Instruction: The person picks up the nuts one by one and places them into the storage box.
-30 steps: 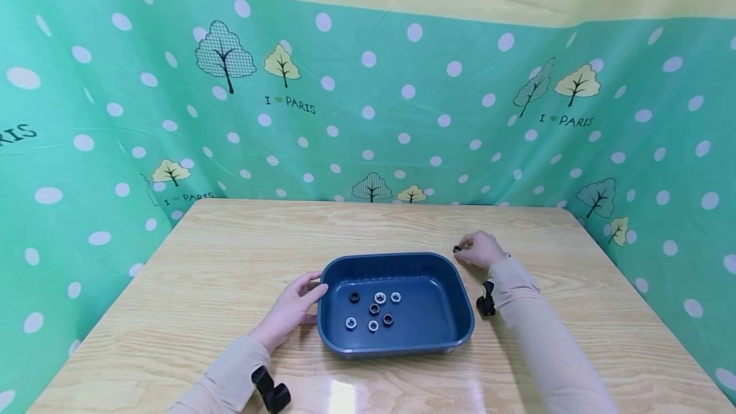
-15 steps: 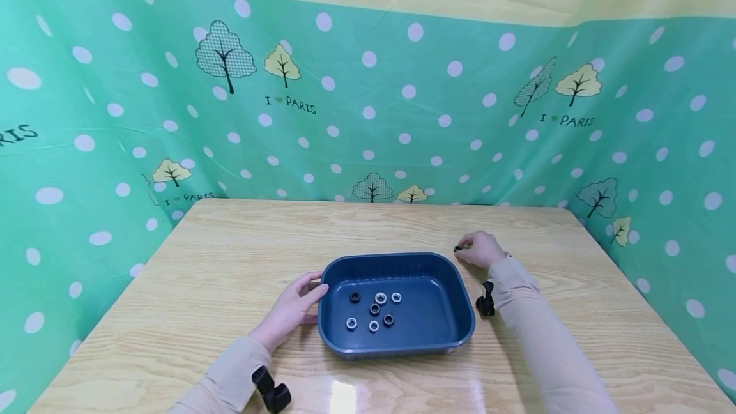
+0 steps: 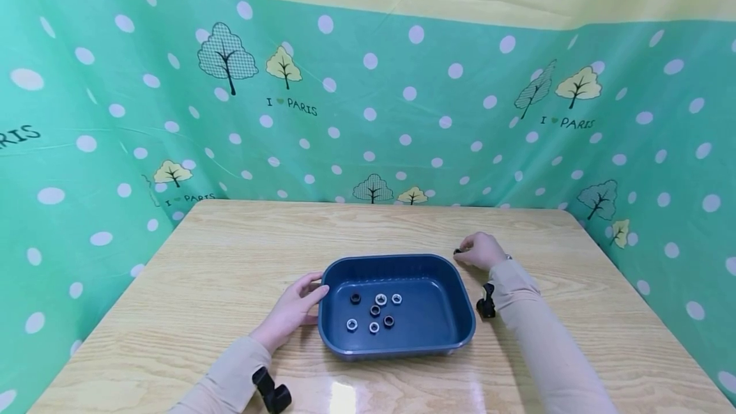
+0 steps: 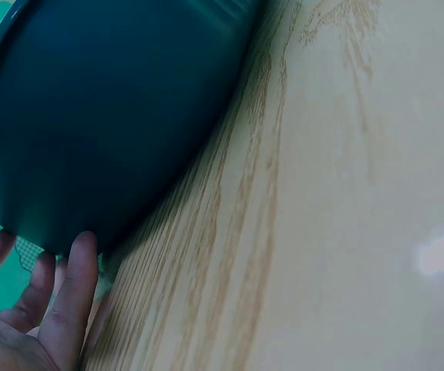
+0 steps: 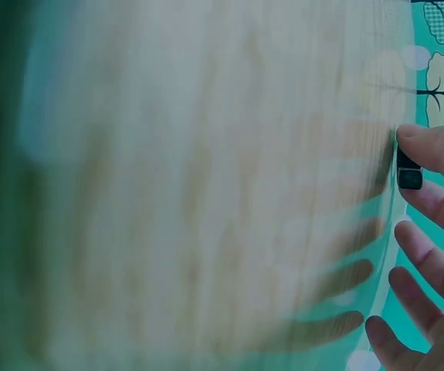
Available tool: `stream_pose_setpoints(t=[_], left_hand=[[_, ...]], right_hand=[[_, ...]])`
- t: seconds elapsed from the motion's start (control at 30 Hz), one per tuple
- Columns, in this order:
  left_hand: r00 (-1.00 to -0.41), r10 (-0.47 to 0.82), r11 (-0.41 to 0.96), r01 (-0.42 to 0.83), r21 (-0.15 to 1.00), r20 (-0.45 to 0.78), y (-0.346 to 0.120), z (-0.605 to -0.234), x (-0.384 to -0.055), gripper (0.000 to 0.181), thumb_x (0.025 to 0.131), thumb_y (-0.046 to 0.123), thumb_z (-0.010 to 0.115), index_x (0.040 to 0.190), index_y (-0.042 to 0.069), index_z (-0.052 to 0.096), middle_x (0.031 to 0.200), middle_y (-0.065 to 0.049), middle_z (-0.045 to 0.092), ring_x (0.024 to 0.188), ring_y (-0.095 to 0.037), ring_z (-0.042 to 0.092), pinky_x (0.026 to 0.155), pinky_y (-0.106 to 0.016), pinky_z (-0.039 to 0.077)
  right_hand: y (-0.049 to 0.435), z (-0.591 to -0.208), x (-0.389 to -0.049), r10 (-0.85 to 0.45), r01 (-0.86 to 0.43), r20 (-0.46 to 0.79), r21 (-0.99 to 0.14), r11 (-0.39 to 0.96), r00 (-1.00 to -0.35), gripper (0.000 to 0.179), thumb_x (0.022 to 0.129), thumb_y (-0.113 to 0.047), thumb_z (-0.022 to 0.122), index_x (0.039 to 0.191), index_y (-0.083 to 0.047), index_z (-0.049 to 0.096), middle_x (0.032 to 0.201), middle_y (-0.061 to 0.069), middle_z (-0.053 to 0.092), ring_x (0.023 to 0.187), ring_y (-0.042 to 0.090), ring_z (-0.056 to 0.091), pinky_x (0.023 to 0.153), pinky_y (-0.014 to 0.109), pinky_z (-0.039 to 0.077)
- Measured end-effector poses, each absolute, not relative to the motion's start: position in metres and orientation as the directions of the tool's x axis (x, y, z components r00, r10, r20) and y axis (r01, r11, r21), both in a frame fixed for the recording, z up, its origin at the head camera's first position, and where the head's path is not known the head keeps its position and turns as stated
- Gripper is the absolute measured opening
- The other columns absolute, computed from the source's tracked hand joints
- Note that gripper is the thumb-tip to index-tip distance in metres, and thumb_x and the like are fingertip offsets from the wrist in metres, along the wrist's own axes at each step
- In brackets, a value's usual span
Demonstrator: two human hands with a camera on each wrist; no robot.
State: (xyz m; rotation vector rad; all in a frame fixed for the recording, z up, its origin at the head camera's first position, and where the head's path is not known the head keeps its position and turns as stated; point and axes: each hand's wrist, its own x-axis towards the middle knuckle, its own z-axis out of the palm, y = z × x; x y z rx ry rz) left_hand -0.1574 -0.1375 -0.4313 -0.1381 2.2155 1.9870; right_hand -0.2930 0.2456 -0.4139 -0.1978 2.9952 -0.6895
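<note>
A dark blue tray stands on the wooden table, with several silver nuts and black nuts spread over its floor. My left hand is at the tray's left end, its topmost visible fingertip overlapping the rim. In the left wrist view, extended fingers touch the tray's outer wall. Beyond the tray's far right corner, my right hand pinches a black nut between thumb and forefinger, low over the table. The other right fingers are spread apart.
The light wooden table runs back to a green dotted curtain, which also hangs along both sides. Black camera mounts sit on the left wrist and the right wrist.
</note>
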Motion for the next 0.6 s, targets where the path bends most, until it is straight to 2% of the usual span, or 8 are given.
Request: stream_pose_setpoints(t=[0.17, 0.4, 0.6], left_hand=[[-0.982, 0.035, 0.105, -0.179, 0.978, -0.184, -0.137, -0.432, -0.158, 0.044, 0.095, 0.02, 0.055, 0.135, 0.003, 0.046, 0.131, -0.024, 0.05, 0.112, -0.036, 0.057, 0.077, -0.047, 0.058], [-0.983, 0.041, 0.124, -0.174, 0.977, -0.18, -0.138, -0.432, -0.158, 0.046, 0.095, 0.023, 0.055, 0.136, 0.004, 0.046, 0.132, -0.024, 0.05, 0.113, -0.037, 0.057, 0.077, -0.047, 0.058], [-0.982, 0.045, 0.143, -0.175, 0.974, -0.183, -0.138, -0.431, -0.158, 0.047, 0.096, 0.025, 0.055, 0.137, 0.004, 0.045, 0.133, -0.025, 0.049, 0.113, -0.037, 0.057, 0.078, -0.047, 0.058]], right_hand=[[0.247, -0.412, -0.293, -0.141, -0.12, -0.011, -0.455, 0.882, -0.99, 0.025, 0.079, -0.026, 0.071, 0.089, -0.003, 0.069, 0.097, 0.016, 0.066, 0.087, 0.027, 0.059, 0.079, 0.043, 0.049], [0.252, -0.412, -0.297, -0.166, -0.154, 0.017, -0.476, 0.866, -0.986, 0.023, 0.078, -0.025, 0.071, 0.087, -0.003, 0.069, 0.093, 0.015, 0.067, 0.078, 0.023, 0.056, 0.07, 0.035, 0.047], [0.258, -0.41, -0.298, -0.172, -0.166, 0.03, -0.467, 0.868, -0.985, 0.023, 0.078, -0.026, 0.071, 0.089, -0.005, 0.07, 0.101, 0.018, 0.066, 0.084, 0.025, 0.057, 0.075, 0.039, 0.048]])
